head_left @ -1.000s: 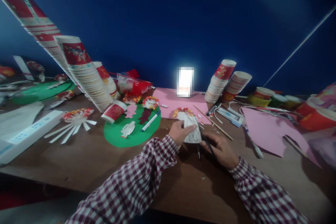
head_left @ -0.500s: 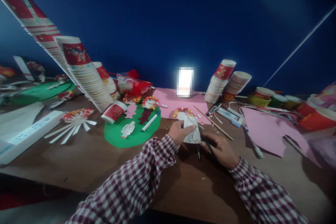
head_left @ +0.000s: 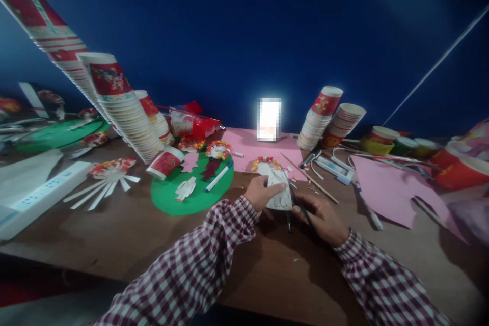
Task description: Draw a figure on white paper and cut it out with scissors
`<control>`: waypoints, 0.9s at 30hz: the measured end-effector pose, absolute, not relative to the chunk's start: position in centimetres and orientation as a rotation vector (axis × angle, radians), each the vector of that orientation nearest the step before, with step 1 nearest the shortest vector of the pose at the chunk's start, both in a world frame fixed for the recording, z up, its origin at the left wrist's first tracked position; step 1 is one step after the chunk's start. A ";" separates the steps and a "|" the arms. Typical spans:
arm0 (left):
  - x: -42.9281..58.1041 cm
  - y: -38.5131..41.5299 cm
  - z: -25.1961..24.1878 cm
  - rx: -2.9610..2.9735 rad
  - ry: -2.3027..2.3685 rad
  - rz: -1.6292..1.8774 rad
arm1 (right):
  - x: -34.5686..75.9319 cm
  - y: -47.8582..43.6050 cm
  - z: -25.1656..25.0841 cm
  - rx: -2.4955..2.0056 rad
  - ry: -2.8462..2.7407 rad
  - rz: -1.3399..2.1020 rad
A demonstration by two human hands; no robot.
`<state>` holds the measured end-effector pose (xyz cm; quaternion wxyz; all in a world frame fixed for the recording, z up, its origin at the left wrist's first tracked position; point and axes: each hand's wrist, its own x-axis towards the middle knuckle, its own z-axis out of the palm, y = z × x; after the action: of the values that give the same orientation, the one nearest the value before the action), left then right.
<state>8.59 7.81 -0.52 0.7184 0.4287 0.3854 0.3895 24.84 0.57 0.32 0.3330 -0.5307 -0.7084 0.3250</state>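
My left hand (head_left: 262, 192) pinches a piece of white paper (head_left: 279, 197) between thumb and fingers. Outlines of a figure are drawn on the paper in dark line. At the paper's right edge, my right hand (head_left: 323, 218) is closed on black-handled scissors (head_left: 303, 210); their blades are mostly hidden by the paper and blurred. Just beyond the paper lies a cut-cup piece with a red and yellow rim (head_left: 265, 162), partly covered by it. Left of my hands, a green round sheet (head_left: 171, 201) bears a white paper cutout (head_left: 186, 188), a pink one (head_left: 190, 161) and a dark red one (head_left: 211, 169).
Tall stacks of paper cups (head_left: 122, 94) lean at the left, with shorter stacks (head_left: 321, 112) at the back right. A blue-and-white marker (head_left: 219, 177) lies on the green sheet. Pink paper (head_left: 385, 188), a wooden stick (head_left: 317, 185) and a white power strip (head_left: 46, 193) are on the table.
Hardly anything differs. The white paper's lower edge has shifted very slightly, while both hands keep their hold in the same place.
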 end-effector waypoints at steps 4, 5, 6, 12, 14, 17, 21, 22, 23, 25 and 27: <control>8.6 7.9 -0.7 0.952 0.850 0.857 | 24.9 0.5 0.4 -1.379 -1.867 0.849; 8.6 7.9 -0.7 0.948 0.851 0.855 | 24.9 0.5 0.4 -1.376 -1.866 0.854; 8.6 7.9 -0.7 0.945 0.850 0.853 | 25.0 0.5 0.4 -1.374 -1.864 0.857; 8.6 7.9 -0.6 0.959 0.845 0.858 | 24.9 0.6 0.4 -1.391 -1.862 0.861; 8.6 7.9 -0.6 0.953 0.840 0.854 | 24.8 0.6 0.4 -1.385 -1.853 0.862; 8.6 7.9 -0.8 0.952 0.842 0.851 | 24.8 0.5 0.4 -1.388 -1.852 0.859; 8.5 8.0 -1.0 0.994 0.857 0.843 | 25.0 0.5 0.3 -1.427 -1.860 0.877; 8.4 8.1 -1.0 1.003 0.858 0.838 | 25.0 0.5 0.3 -1.431 -1.861 0.882; 8.4 8.2 -1.0 1.011 0.855 0.833 | 25.1 0.5 0.3 -1.430 -1.861 0.885; 8.3 8.3 -1.0 1.032 0.851 0.822 | 25.1 0.5 0.3 -1.420 -1.865 0.884; 8.2 8.4 -1.1 1.045 0.847 0.811 | 25.1 0.5 0.2 -1.403 -1.867 0.873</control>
<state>8.17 8.41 -1.09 0.7070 0.4706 0.3814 0.3649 25.10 0.53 0.24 0.3186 -0.5335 -0.7097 0.3319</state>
